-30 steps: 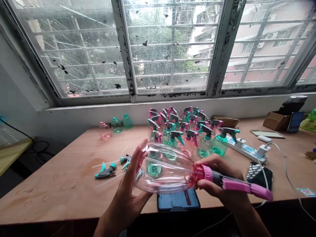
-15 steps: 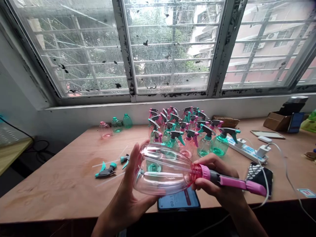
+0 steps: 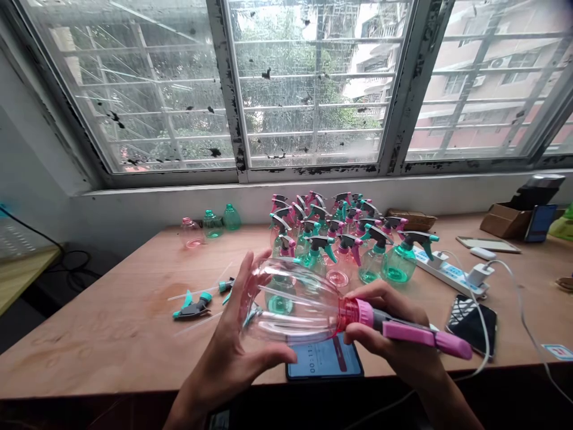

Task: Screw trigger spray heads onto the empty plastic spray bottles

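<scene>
A clear pink spray bottle (image 3: 290,304) lies on its side in the air above the table's near edge. My left hand (image 3: 233,352) cups its round base, with the fingers curled around the body. My right hand (image 3: 394,334) grips the pink collar and the grey and pink trigger head (image 3: 421,337), which points to the right. A phone (image 3: 324,361) with a lit screen lies flat on the table just below the bottle.
Several finished pink and teal spray bottles (image 3: 340,239) stand grouped mid-table. Three headless bottles (image 3: 210,226) sit at the back left. Loose teal trigger heads (image 3: 197,304) lie left of my hands. A power strip (image 3: 447,272), a second phone (image 3: 470,316) and a cardboard box (image 3: 505,221) occupy the right.
The bottle and both hands have shifted slightly left and toward me. My left fingers have wrapped further under the bottle's body.
</scene>
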{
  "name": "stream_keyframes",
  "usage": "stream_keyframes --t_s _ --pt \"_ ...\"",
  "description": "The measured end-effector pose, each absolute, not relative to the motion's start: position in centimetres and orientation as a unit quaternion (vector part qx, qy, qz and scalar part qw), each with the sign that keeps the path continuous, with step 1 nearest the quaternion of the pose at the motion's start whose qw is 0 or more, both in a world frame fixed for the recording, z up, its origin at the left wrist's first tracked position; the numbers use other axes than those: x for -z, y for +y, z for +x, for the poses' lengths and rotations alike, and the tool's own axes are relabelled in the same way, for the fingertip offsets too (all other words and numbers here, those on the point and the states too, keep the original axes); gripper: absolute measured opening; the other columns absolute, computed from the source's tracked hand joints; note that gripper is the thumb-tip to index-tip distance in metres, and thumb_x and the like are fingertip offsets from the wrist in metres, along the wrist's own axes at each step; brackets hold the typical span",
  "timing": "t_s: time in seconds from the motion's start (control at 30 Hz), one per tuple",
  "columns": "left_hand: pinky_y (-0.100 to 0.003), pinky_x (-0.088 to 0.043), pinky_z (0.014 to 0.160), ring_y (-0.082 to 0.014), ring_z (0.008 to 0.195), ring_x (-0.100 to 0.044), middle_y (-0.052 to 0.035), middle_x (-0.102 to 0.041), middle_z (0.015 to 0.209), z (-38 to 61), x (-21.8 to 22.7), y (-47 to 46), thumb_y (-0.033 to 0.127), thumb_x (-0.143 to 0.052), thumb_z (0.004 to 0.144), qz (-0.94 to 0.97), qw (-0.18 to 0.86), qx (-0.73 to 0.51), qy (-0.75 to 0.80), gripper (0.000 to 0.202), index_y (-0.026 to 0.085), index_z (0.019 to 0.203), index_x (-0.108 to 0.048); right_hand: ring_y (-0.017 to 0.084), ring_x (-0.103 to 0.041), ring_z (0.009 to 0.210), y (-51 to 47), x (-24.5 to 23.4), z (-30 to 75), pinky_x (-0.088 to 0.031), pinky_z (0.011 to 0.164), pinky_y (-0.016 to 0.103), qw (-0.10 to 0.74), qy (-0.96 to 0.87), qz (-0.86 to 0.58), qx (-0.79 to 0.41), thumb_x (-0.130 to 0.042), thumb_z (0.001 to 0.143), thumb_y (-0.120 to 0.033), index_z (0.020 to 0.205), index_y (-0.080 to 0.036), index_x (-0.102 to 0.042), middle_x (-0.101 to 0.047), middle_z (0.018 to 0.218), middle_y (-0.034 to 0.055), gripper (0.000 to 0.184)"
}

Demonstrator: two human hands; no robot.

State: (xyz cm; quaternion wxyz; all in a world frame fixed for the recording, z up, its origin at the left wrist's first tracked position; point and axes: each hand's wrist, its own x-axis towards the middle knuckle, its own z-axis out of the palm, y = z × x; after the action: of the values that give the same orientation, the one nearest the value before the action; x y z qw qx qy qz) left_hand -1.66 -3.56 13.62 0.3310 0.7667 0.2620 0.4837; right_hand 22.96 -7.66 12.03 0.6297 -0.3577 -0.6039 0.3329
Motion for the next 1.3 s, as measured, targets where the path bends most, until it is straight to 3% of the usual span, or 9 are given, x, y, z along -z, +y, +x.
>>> stream_keyframes --t_s 0.1,0.3,0.53,0.73,0.83,0.97,1.13,1.23,1.3 --pt "-0.052 -0.031 0.12 -0.0395 0.145 -0.033 -0.0101 -0.026 0.163 -1.9 -13.9 -3.5 0.042 -0.085 0.073 0.762 0.345 -0.482 0.262 0.101 0.033 0.155 -0.026 0.015 -0.071 0.051 -7.6 -11.9 23.0 -0.055 0.042 0.018 0.631 -0.603 -0.359 -0.331 -0.088 0.07 -0.017 0.093 -0.024 -0.069 -0.077 0.07 -0.0026 0.03" --pt "-0.046 -0.03 0.121 -0.0297 0.151 -0.022 -0.0028 -0.021 0.166 -2.1 -13.3 -3.3 0.018 -0.071 0.089 0.793 0.274 -0.488 0.239 0.095 0.045 0.155 -0.009 0.015 -0.069 0.05 -7.1 -11.8 22.1 -0.058 0.047 0.021 0.649 -0.537 -0.337 -0.42 -0.083 0.079 -0.027 0.09 -0.023 -0.066 -0.073 0.059 -0.0039 0.02" --pt "-0.046 -0.03 0.121 -0.035 0.149 -0.028 -0.0062 -0.027 0.163 -2.2 -13.8 -3.1 0.046 -0.081 0.077 0.771 0.333 -0.462 0.285 0.097 0.036 0.155 -0.025 0.014 -0.071 0.051 -6.7 -11.2 21.5 -0.058 0.048 0.019 0.651 -0.543 -0.342 -0.404 -0.088 0.071 -0.022 0.09 -0.023 -0.068 -0.076 0.068 -0.0028 0.027" --pt "-0.048 -0.036 0.117 -0.0293 0.144 -0.039 -0.0046 -0.024 0.164 -2.6 -13.3 -3.0 0.029 -0.067 0.093 0.793 0.268 -0.467 0.284 0.089 0.045 0.156 -0.006 0.014 -0.069 0.049 -6.6 -11.1 21.8 -0.056 0.05 0.02 0.644 -0.542 -0.333 -0.426 -0.083 0.079 -0.028 0.089 -0.023 -0.065 -0.074 0.057 -0.0034 0.021" --pt "-0.05 -0.036 0.117 -0.0323 0.144 -0.039 -0.0092 -0.026 0.163 -2.6 -13.1 -3.0 0.046 -0.07 0.088 0.808 0.238 -0.443 0.307 0.097 0.038 0.157 -0.003 0.014 -0.069 0.051 -6.6 -11.1 21.9 -0.056 0.05 0.021 0.646 -0.55 -0.341 -0.406 -0.084 0.077 -0.027 0.09 -0.023 -0.066 -0.074 0.063 -0.0028 0.023" --pt "-0.056 -0.028 0.12 -0.0386 0.143 -0.039 -0.0131 -0.044 0.154 -2.8 -13.5 -2.7 0.072 -0.057 0.081 0.835 0.116 -0.391 0.369 0.089 0.029 0.154 -0.031 0.015 -0.069 0.055 -6.6 -11.2 22.4 -0.054 0.051 0.021 0.643 -0.595 -0.372 -0.306 -0.085 0.074 -0.021 0.089 -0.024 -0.067 -0.074 0.07 -0.0028 0.024" --pt "-0.059 -0.027 0.119 -0.037 0.137 -0.047 -0.0121 -0.053 0.148 -3.5 -14.1 -2.2 0.075 -0.032 0.091 0.864 0.093 -0.319 0.379 0.077 0.026 0.15 -0.039 0.016 -0.071 0.059 -6.7 -11.6 22.8 -0.054 0.053 0.021 0.61 -0.628 -0.391 -0.284 -0.084 0.075 -0.018 0.091 -0.025 -0.067 -0.073 0.071 -0.003 0.025" --pt "-0.058 -0.032 0.117 -0.0373 0.144 -0.038 -0.0095 -0.04 0.157 -4.3 -14.0 -2.1 0.064 -0.045 0.094 0.857 0.146 -0.314 0.381 0.071 0.032 0.155 -0.028 0.016 -0.071 0.057 -6.7 -11.5 22.8 -0.056 0.052 0.022 0.623 -0.602 -0.376 -0.329 -0.085 0.074 -0.02 0.091 -0.024 -0.067 -0.074 0.071 -0.0022 0.025" --pt "-0.055 -0.035 0.116 -0.0369 0.145 -0.035 -0.0081 -0.036 0.16 -4.6 -13.9 -2.3 0.055 -0.064 0.089 0.848 0.177 -0.332 0.373 0.083 0.036 0.156 -0.019 0.015 -0.071 0.053 -6.7 -11.5 22.6 -0.057 0.049 0.022 0.634 -0.57 -0.359 -0.38 -0.085 0.075 -0.022 0.09 -0.022 -0.067 -0.074 0.069 -0.0022 0.024"
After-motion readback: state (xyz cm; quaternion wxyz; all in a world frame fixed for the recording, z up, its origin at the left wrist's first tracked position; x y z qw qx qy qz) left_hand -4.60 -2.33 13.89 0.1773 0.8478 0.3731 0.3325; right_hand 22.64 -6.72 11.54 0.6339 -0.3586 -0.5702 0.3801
